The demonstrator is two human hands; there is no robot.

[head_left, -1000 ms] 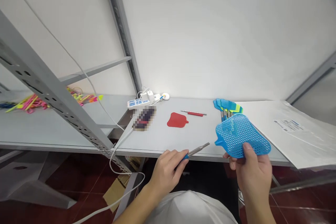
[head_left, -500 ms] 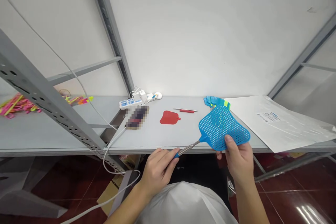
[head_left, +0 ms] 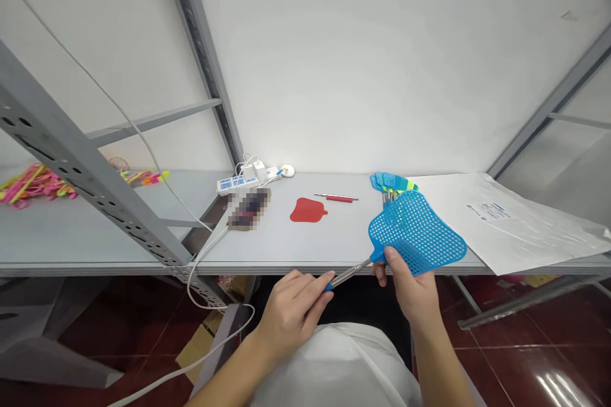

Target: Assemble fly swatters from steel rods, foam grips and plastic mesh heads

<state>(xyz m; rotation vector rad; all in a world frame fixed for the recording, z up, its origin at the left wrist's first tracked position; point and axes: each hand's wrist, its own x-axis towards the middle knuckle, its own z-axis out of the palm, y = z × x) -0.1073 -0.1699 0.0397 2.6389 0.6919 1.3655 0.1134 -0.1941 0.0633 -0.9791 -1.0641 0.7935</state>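
A blue fly swatter (head_left: 420,229) with a perforated head and a metal rod is held in front of the shelf's edge. My left hand (head_left: 296,308) is closed around its blue handle, which the fingers mostly hide. My right hand (head_left: 405,286) pinches the lower part of the head near its neck, thumb on top. Behind it on the shelf lie several blue and green swatters (head_left: 394,182), their rods partly covered. Left of these are a red swatter head (head_left: 308,210) and a metal rod with a red handle (head_left: 340,198), lying apart from each other.
A white plastic mailing bag (head_left: 534,222) covers the shelf's right side. At the left stand a power strip (head_left: 236,184) with chargers and a blurred-out object (head_left: 249,208) on a white cable. Pink and yellow items (head_left: 35,186) lie beyond the metal post (head_left: 95,165).
My right hand has slid left along the swatter head toward its neck. The swatter has shifted slightly right, and my left hand still grips the handle.
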